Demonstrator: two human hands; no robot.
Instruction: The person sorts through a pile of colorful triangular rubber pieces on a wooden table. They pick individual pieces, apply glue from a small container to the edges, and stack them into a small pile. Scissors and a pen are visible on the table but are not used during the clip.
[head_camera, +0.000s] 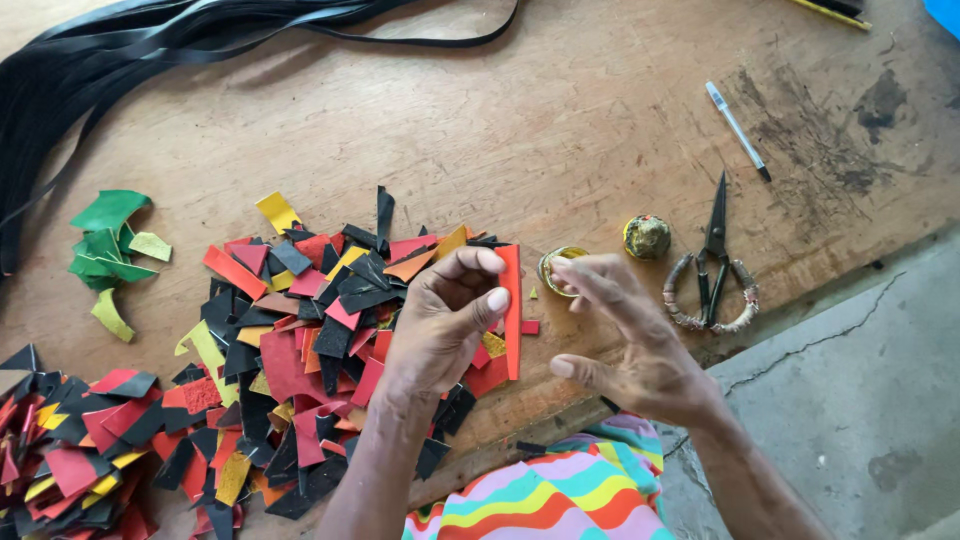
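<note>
Strip: long red strip stands near-vertical at frame centre, pinched at its upper end between thumb and forefinger of left hand; held clear of the pile so its face is free.
Left grip: fingers curled tight, closed on the strip's edge; nothing else in it.
Right hand: fingers spread and loose, holding nothing that I can see; forefinger reaches toward small open tin just right of the strip, as if dipping into it. Contact with the contents cannot be told.
Tin: sits on the board within easy finger reach; its lid lies apart, to the right.
Scissors: closed, wrapped handles, lying right of the lid, out of the hands' way.
Pen: upper right, untouched.
Scrap pile: red, black, yellow offcuts heaped left of the hands, close enough to draw from.
Green scraps: separate small heap, far left.
Black strips: long bundle, upper left.
Cloth: striped, bottom centre, on the lap.
</note>
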